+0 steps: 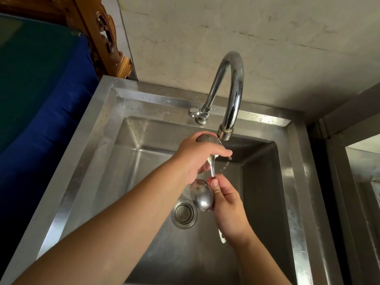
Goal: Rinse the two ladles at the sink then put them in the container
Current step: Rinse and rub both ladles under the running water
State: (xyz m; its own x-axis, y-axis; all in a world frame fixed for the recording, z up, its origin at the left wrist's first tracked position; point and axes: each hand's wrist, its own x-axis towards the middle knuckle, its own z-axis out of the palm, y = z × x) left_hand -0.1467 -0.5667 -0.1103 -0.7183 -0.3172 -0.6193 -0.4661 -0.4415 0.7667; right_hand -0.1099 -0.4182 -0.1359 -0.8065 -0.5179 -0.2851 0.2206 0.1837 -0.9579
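Observation:
Over the steel sink [294,182], my left hand [194,159] is wrapped around the bowl of one steel ladle [206,138], held right under the faucet spout [225,134]. Water runs off its right side, and its handle points down toward my right hand. My right hand [228,206] grips the stems of both ladles. The second ladle's bowl [201,195] shows just left of that hand, and a handle tip sticks out below the wrist. No container shows in this view.
A chrome gooseneck faucet [232,83] rises from the sink's back ledge, its lever [194,112] on the left. The drain strainer [184,212] lies in the basin floor. A blue-covered surface [41,99] lies to the left and a second steel basin [364,182] to the right.

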